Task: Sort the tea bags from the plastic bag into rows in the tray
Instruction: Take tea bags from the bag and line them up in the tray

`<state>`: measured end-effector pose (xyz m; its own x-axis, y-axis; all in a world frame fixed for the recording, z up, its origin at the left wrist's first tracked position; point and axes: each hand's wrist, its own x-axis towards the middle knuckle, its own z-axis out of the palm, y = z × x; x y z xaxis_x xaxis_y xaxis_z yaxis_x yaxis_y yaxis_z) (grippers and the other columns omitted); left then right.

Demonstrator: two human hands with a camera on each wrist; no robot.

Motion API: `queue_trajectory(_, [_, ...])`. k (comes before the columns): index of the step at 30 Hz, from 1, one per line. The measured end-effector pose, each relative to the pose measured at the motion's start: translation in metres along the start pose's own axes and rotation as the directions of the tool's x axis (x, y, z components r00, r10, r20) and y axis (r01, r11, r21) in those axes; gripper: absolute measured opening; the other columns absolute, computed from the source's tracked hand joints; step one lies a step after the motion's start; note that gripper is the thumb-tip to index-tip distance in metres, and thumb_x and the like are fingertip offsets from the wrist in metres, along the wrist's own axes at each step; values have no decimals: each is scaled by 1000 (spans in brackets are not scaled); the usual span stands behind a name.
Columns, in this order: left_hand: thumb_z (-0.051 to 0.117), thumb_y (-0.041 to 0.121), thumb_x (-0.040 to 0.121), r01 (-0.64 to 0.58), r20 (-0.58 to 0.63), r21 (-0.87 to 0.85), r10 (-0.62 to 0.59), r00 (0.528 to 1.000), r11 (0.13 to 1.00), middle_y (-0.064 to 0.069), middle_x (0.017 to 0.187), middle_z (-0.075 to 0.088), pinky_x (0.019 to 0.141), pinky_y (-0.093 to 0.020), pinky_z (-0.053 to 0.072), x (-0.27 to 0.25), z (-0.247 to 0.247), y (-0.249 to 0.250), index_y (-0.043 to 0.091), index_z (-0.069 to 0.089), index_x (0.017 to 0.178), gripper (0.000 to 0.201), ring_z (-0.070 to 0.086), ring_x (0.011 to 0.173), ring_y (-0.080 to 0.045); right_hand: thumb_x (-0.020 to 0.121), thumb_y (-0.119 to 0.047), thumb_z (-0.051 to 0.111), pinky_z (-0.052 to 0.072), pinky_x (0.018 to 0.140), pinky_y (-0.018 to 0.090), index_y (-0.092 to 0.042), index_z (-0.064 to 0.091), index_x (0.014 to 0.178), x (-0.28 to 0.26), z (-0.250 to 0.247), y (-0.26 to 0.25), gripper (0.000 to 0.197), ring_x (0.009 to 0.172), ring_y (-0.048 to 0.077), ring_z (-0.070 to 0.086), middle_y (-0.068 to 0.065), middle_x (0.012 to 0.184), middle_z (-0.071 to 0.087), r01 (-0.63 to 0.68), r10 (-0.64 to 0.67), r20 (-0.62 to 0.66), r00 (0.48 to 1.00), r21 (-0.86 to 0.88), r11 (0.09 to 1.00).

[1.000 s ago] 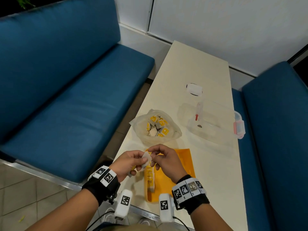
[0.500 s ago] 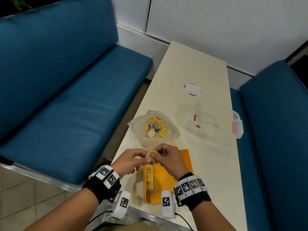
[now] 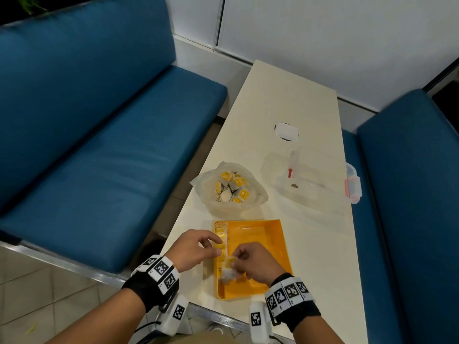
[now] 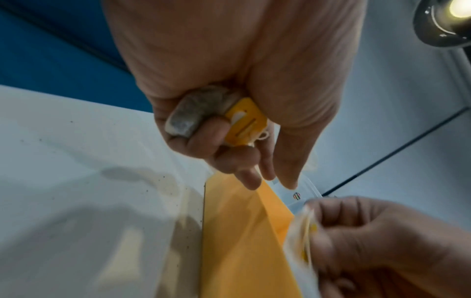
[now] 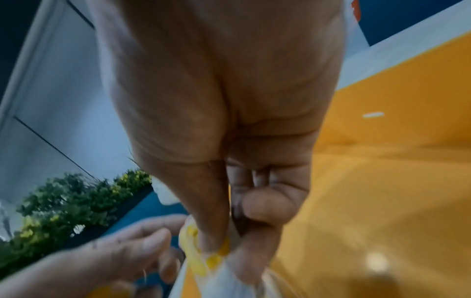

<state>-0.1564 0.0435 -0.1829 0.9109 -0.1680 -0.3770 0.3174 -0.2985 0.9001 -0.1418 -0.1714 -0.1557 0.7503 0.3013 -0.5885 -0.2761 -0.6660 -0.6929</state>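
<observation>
An orange tray (image 3: pixel 263 234) lies at the table's near end, with a row of tea bags (image 3: pixel 221 230) along its left wall. My right hand (image 3: pixel 236 265) pinches a tea bag (image 3: pixel 229 270) with a yellow tag low over the near left of the tray; the right wrist view shows thumb and finger on this tea bag (image 5: pixel 201 260). My left hand (image 3: pixel 211 244) hovers at the tray's left edge. In the left wrist view its curled fingers (image 4: pixel 206 131) hold another tea bag (image 4: pixel 196 108) with a yellow tag (image 4: pixel 244 121). The plastic bag (image 3: pixel 231 187) of tea bags stands beyond the tray.
A clear lidded container (image 3: pixel 320 180) with pink clips stands at the right of the cream table (image 3: pixel 285 95). A small white object (image 3: pixel 286 131) lies farther back. Blue benches (image 3: pixel 99 145) flank the table, whose near edge is just behind the tray.
My hands, joined on one tea bag over the tray's far part, have parted. The right hand has carried the tea bag down toward the near left of the tray.
</observation>
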Motion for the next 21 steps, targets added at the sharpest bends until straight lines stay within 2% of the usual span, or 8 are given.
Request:
queue_trajectory(2, [86, 24, 79, -12, 22, 60, 11, 1000, 998, 6, 75, 67, 71, -15, 45, -3, 4, -1, 34, 76, 99, 25, 63, 68, 1, 85, -8, 72, 48, 50, 24, -12, 65, 81, -1, 10, 12, 9, 53, 15, 63, 10, 66, 67, -46, 49, 60, 997, -46, 998])
queue_trajectory(5, [87, 23, 77, -22, 55, 121, 15, 998, 992, 7, 75, 70, 74, -14, 44, -6, 8, -2, 34, 73, 106, 35, 63, 71, 3, 84, -6, 72, 49, 51, 24, -14, 65, 76, 0, 24, 21, 12, 55, 14, 65, 8, 65, 67, -90, 98, 87, 991, -87, 992])
queue_trajectory(8, [87, 20, 77, -26, 70, 128, 17, 997, 991, 7, 74, 71, 77, -17, 45, -7, 10, -4, 33, 72, 107, 36, 65, 74, 2, 83, -9, 71, 48, 52, 26, -21, 62, 72, 3, 35, 23, 18, 59, 16, 66, 5, 66, 66, -95, 100, 29, 995, -136, 986])
queue_trajectory(11, [87, 20, 77, -32, 72, 130, 22, 997, 991, 5, 74, 71, 81, -18, 48, -8, 10, -4, 33, 72, 107, 36, 66, 77, -1, 80, -9, 70, 53, 57, 33, -23, 58, 72, 5, 43, 21, 20, 68, 25, 71, 5, 70, 67, -97, 90, -49, 995, -169, 981])
queue_trajectory(14, [87, 22, 77, -39, 64, 148, 30, 997, 988, 3, 77, 73, 79, -17, 49, -8, 10, -5, 34, 72, 106, 35, 66, 78, -2, 74, -9, 69, 59, 64, 42, -22, 55, 75, 4, 48, 21, 19, 69, 25, 72, 9, 76, 71, -116, 97, -119, 988, -164, 979])
queue_trajectory(18, [87, 22, 77, -47, 54, 148, 39, 998, 988, 2, 78, 73, 74, -13, 47, -8, 11, -6, 34, 72, 105, 34, 66, 76, -2, 71, -9, 68, 56, 63, 42, -22, 48, 73, 1, 52, 19, 24, 68, 25, 69, 12, 78, 67, -102, 69, -189, 980, -176, 979])
queue_trajectory(21, [87, 22, 76, -47, 54, 150, 39, 998, 988, 3, 78, 73, 78, -16, 50, -8, 11, -7, 34, 72, 105, 35, 67, 77, -2, 70, -7, 67, 53, 62, 38, -20, 51, 71, -4, 51, 12, 21, 63, 18, 65, 8, 75, 65, -78, 35, -172, 985, -249, 965])
